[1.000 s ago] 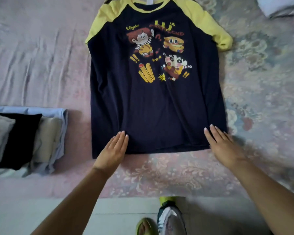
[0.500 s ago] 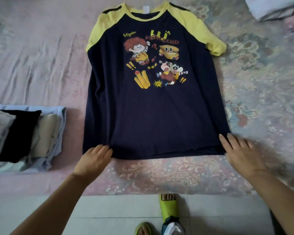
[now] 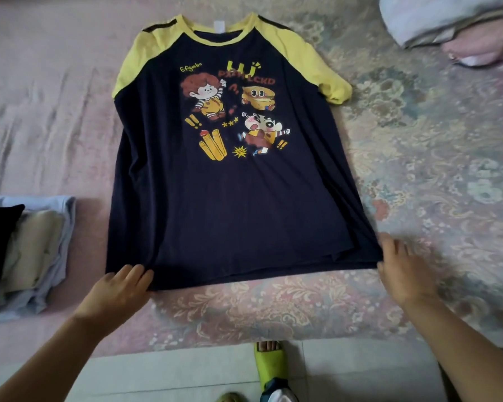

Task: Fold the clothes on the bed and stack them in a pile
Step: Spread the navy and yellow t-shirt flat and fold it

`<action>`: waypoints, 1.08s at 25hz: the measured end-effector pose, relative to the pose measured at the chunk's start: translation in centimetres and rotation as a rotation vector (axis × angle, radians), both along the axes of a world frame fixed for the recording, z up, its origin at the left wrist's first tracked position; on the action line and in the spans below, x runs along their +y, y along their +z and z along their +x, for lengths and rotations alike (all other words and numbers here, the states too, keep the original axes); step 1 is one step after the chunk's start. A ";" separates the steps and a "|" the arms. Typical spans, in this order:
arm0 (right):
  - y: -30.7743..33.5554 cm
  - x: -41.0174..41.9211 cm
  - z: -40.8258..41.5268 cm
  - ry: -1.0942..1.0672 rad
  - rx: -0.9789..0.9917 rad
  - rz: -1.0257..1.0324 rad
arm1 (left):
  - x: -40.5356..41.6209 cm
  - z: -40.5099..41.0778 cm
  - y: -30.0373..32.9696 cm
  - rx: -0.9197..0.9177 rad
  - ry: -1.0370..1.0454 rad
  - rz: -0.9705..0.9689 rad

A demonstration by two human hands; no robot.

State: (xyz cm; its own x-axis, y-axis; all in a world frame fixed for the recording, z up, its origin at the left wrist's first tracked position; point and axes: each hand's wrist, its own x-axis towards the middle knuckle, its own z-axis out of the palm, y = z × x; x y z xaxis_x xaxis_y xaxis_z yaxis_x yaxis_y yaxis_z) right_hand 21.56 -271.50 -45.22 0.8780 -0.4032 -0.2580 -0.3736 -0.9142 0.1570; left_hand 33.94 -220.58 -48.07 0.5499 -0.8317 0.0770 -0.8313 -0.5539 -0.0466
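While the T-shirt (image 3: 230, 198) lies flat, folded clothes (image 3: 26, 250) sit just left.

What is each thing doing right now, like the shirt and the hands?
T-shirt: spread flat, print up, not folded.
Left hand: gripping the hem's left corner.
Right hand: at the hem's right corner; grip unclear.
Clothes pile: folded, stacked left of the shirt.
Bed: covered with a patterned sheet.

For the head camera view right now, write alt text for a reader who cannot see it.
A navy T-shirt with yellow shoulders and a cartoon print lies flat, face up, on a patterned bed, with the left hand and right hand at its bottom corners. A pile of folded clothes sits to its left.
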 end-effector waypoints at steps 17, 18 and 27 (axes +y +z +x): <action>0.3 -3.2 -0.3 0.074 -0.003 -0.114 | 0.2 0.0 3.8 0.218 0.225 -0.013; 0.2 -3.1 -0.4 0.146 0.013 -0.135 | 0.3 -0.1 4.0 0.151 0.224 -0.022; 0.7 -3.7 -0.5 0.130 0.187 -0.075 | -1.4 -1.7 3.2 0.087 0.584 0.320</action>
State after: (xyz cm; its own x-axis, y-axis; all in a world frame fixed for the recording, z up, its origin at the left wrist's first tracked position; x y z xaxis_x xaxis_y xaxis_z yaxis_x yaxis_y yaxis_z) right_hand 21.03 -275.15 -44.49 0.8634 -0.3143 -0.3947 -0.2119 -0.9358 0.2817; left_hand 32.22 -222.02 -44.91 0.9098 -0.3699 -0.1882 -0.4070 -0.8841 -0.2297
